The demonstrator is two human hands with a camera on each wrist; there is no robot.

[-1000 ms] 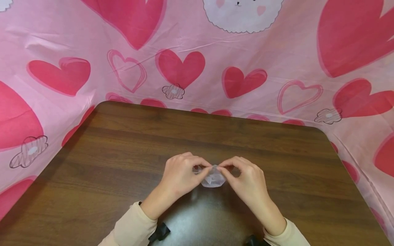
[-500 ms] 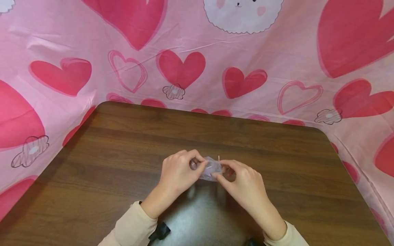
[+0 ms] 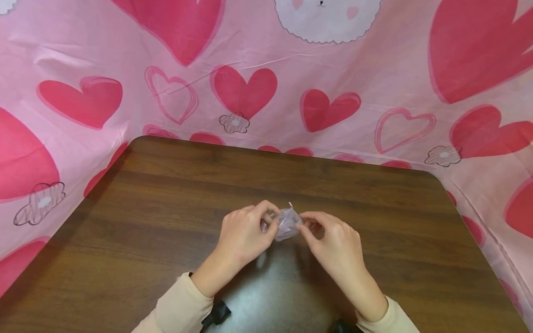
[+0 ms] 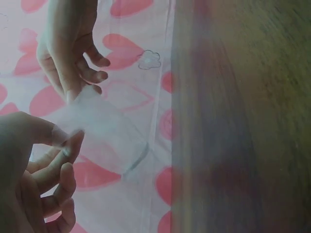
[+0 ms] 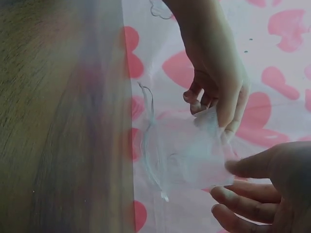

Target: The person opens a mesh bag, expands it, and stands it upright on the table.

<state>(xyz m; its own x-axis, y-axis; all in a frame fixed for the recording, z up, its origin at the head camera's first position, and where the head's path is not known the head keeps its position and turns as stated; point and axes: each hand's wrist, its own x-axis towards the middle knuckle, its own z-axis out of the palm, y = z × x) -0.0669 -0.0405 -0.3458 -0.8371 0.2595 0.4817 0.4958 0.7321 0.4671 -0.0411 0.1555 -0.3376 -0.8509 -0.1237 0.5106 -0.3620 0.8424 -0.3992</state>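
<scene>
Between my two hands is a small sheer white drawstring pouch [image 3: 288,225], held above the table. My left hand [image 3: 243,233] pinches its left side between thumb and forefinger. The right hand [image 3: 336,240] pinches the opposite side with thumb and fingertips. In the right wrist view the pouch [image 5: 189,150] hangs spread between both hands, and a thin white drawstring [image 5: 146,141] runs along one end with a loop sticking out. The left wrist view shows the pouch [image 4: 107,131] blurred and see-through. I cannot tell whether anything is inside it.
A dark brown wooden table [image 3: 187,185] with rounded corners lies under the hands. Pink cloth [image 3: 266,41] printed with hearts hangs along its back and sides. A black strap piece [image 3: 216,315] sits at the left sleeve.
The pouch has risen slightly and turned between the hands, and its string end now points up and away. The right hand has shifted its hold on the pouch.
</scene>
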